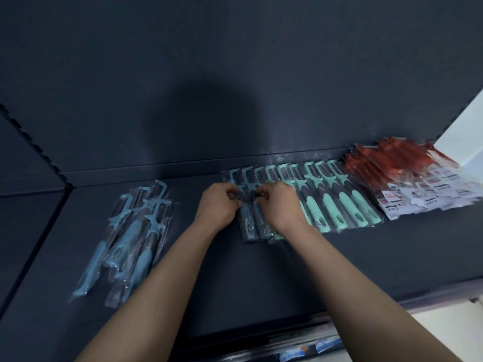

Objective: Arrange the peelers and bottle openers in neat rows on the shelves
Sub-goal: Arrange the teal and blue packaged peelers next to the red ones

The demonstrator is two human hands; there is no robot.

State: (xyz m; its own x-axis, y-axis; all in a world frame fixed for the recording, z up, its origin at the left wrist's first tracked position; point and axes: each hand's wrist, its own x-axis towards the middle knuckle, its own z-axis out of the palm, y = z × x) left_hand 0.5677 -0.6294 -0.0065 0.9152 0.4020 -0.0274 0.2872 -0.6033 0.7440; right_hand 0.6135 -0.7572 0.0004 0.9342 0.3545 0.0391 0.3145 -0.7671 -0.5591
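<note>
A row of mint-green peelers [332,202] in clear wrappers lies side by side along the back of the dark shelf [248,270]. At the row's left end lie blue peelers [247,223]. My left hand [218,205] and my right hand [278,205] both pinch these blue peelers at their upper parts, fingers curled. A loose, untidy pile of blue peelers [130,236] lies to the left. Red packaged items with white cards [407,178], probably bottle openers, are stacked at the right end.
The shelf's dark back wall [235,74] rises just behind the row. A side panel [28,205] closes the shelf on the left. Bare shelf surface lies between the pile and the row and in front of my forearms. The front edge [392,296] runs lower right.
</note>
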